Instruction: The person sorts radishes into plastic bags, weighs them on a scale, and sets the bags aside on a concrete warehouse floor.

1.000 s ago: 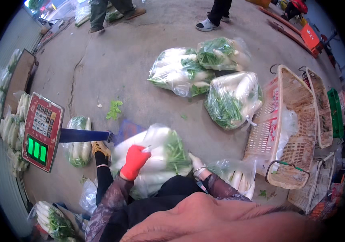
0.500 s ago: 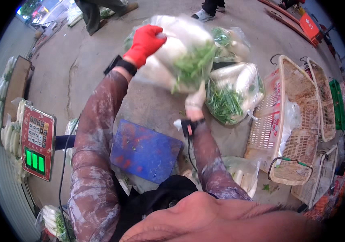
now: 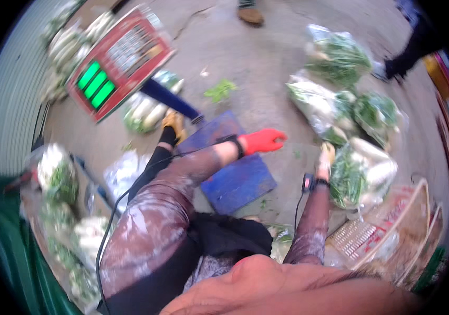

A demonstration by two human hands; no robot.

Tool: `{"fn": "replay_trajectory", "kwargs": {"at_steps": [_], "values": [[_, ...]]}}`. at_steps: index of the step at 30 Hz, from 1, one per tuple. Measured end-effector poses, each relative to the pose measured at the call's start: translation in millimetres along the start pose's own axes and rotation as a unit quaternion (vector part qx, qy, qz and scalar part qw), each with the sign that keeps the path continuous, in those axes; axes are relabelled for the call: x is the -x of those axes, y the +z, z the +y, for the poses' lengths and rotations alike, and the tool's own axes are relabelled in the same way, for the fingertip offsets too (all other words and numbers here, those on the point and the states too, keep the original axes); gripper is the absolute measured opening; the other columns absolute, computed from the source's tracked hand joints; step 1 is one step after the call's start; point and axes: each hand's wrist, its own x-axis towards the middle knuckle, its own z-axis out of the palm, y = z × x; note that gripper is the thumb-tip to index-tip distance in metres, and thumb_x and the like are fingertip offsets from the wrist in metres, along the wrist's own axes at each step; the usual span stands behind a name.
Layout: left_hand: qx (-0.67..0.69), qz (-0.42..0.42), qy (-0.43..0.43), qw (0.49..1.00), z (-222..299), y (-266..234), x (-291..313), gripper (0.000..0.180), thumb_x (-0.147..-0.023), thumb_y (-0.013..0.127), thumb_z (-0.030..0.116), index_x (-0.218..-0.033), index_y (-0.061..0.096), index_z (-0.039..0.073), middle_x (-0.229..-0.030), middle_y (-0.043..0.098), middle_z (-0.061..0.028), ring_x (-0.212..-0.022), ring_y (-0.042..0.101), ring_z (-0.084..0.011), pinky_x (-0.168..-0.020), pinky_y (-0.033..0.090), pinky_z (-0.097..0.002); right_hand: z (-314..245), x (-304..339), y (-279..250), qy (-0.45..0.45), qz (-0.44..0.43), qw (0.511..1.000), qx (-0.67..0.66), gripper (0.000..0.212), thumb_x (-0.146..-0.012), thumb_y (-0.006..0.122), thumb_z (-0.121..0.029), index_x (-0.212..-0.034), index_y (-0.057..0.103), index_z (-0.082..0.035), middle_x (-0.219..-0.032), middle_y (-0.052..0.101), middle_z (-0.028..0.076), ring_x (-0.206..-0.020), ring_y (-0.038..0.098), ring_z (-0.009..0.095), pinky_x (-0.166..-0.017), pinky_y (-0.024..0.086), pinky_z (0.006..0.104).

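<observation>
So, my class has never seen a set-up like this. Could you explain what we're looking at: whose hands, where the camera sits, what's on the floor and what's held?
There is no robot: these are a person's own hands. The wide fisheye camera sits on their head, looking down, so edges bend. The left hand, in a red glove, reaches across a blue scale platform; the scale's red display panel stands upper left. The right hand is beside a clear bag of long white radishes. More such bags lie beyond, and a plastic basket stands lower right. Nothing is clearly held; blur hides whether the right hand grips its bag.
</observation>
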Motion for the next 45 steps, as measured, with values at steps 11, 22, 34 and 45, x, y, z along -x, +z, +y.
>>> {"fn": "replay_trajectory", "kwargs": {"at_steps": [11, 22, 34, 45], "values": [[-0.198, 0.598, -0.566, 0.531, -122.9, -48.9, 694.8, 0.045, -0.081, 0.06, 0.032, -0.115, 0.056, 0.002, -0.103, 0.062, -0.0231, -0.103, 0.057, -0.0361, -0.092, 0.042, -0.0395, -33.3, 307.5, -62.8, 0.254, -0.309, 0.901, -0.171, 0.019, -0.092, 0.051, -0.017, -0.093, 0.059, 0.001, -0.082, 0.064, 0.011, -0.073, 0.063, 0.019, -0.069, 0.052, 0.0299], [0.045, 0.644, -0.637, 0.421, -164.8, 33.6, 656.4, 0.017, -0.086, 0.055, 0.019, -0.079, 0.065, 0.007, -0.073, 0.064, -0.0044, -0.07, 0.061, -0.0194, -0.061, 0.047, -0.0305, -183.9, 280.5, -110.8, 0.06, -0.308, 0.945, 0.091, 0.021, -0.089, 0.055, -0.021, -0.087, 0.062, -0.002, -0.079, 0.065, 0.01, -0.069, 0.064, 0.019, -0.062, 0.051, 0.0291], [-0.022, 0.474, -0.008, 0.88, 163.7, -38.2, 502.0, 0.013, -0.072, 0.062, 0.002, -0.082, 0.055, 0.004, -0.081, 0.058, -0.0112, -0.077, 0.057, -0.0264, -0.068, 0.044, -0.0337, -359.1, 544.6, 117.1, -0.112, -0.623, 0.773, -0.034, 0.029, -0.088, 0.056, -0.018, -0.109, 0.058, 0.001, -0.102, 0.061, 0.006, -0.094, 0.056, 0.012, -0.08, 0.044, 0.0254], [0.248, 0.413, -0.172, 0.859, 190.7, 22.9, 497.0, 0.034, -0.089, 0.057, 0.03, -0.104, 0.059, 0.0, -0.086, 0.062, -0.0047, -0.08, 0.054, -0.0098, -0.071, 0.043, -0.0254, -271.7, 544.6, 86.1, -0.092, -0.342, 0.933, -0.06, 0.044, -0.092, 0.051, -0.037, -0.067, 0.058, -0.001, -0.056, 0.055, 0.005, -0.055, 0.051, 0.012, -0.052, 0.038, 0.0339]]}}
